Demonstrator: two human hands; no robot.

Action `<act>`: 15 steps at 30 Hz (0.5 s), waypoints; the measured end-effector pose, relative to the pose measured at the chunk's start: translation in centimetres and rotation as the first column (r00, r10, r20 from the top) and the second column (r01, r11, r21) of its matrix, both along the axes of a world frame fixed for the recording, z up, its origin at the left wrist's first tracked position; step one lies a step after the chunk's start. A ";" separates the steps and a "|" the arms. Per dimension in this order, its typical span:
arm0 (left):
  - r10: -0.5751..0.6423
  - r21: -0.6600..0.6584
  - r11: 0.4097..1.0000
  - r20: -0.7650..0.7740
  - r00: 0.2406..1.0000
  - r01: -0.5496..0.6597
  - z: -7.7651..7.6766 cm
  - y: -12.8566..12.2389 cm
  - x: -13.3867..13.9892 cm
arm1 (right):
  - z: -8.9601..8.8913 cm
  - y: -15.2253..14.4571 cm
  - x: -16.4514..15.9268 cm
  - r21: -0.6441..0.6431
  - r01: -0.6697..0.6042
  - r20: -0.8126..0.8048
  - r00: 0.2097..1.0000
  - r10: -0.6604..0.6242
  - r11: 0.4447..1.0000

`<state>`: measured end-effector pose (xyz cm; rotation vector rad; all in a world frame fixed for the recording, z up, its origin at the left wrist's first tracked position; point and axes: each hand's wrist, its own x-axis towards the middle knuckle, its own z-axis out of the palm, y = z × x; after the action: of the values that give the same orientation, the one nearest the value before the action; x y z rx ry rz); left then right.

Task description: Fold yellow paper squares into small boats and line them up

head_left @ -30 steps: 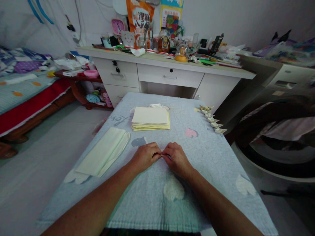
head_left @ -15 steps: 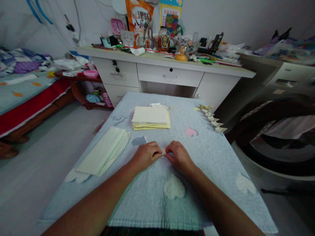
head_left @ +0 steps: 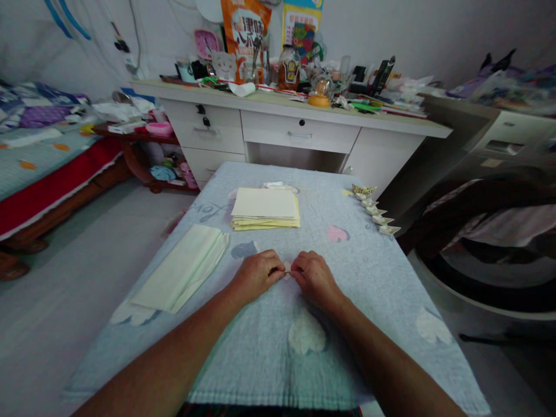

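Note:
My left hand [head_left: 259, 273] and my right hand [head_left: 316, 278] meet over the middle of the cloth-covered table. Thumb and fingers of each are pinched on a small folded paper [head_left: 287, 272], of which only a thin sliver shows between the fingertips. Beyond them lies a stack of cream and yellow paper sheets [head_left: 264, 204]. To the left, some folded pale sheets [head_left: 182, 269] rest at a slant. Several small folded paper boats [head_left: 379, 213] stand in a row along the table's right edge.
A light blue cloth with heart prints [head_left: 373, 347] covers the table. Behind it stands a white desk [head_left: 299, 130] crowded with a jar [head_left: 289, 68], an orange bag [head_left: 245, 35] and clutter. A bed [head_left: 52, 168] is at the left, a washing machine [head_left: 495, 150] at the right.
Both hands stay in almost the same place, still pinching the small paper, with only slight finger movement. The view has shifted a little.

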<state>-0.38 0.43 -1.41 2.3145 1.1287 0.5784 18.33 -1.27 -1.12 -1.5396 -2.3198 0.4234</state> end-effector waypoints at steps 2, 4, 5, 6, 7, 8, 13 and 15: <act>0.007 -0.016 1.000 0.011 1.000 -0.007 0.0 0.0 0.0 | 0.1 0.1 0.0 -0.016 -0.001 0.001 1.000 0.001 1.000; 0.028 -0.026 0.999 0.019 0.999 -0.027 0.0 0.0 -0.1 | 0.2 0.2 0.1 -0.022 0.003 -0.006 1.000 -0.004 1.000; 0.043 -0.030 0.999 0.021 0.999 -0.042 0.0 0.0 -0.2 | 0.2 0.2 0.1 -0.023 0.006 -0.009 1.000 -0.007 1.000; 0.057 -0.034 0.998 0.024 0.998 -0.057 0.1 0.1 -0.2 | 0.3 0.3 0.2 -0.026 0.008 -0.013 1.000 -0.008 1.000; 0.067 -0.040 0.997 0.026 0.997 -0.066 0.1 0.1 -0.3 | 0.3 0.3 0.2 -0.029 0.008 -0.017 1.000 -0.008 1.000; 0.072 -0.046 0.996 0.027 0.997 -0.070 0.2 0.1 -0.3 | 0.2 0.3 0.3 -0.033 0.003 -0.021 1.000 -0.004 0.999; 0.053 -0.060 0.997 0.023 0.998 -0.051 0.5 0.2 -0.4 | 0.1 0.5 0.6 -0.057 -0.032 -0.056 0.998 0.029 0.998; 0.046 -0.059 0.997 0.024 0.999 -0.044 0.5 0.3 -0.3 | 0.1 0.5 0.5 -0.058 -0.020 -0.060 0.998 0.016 0.998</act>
<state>-0.71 0.70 -0.88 2.2313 1.1730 0.5823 18.88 -0.78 -1.04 -1.5126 -2.2968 0.5381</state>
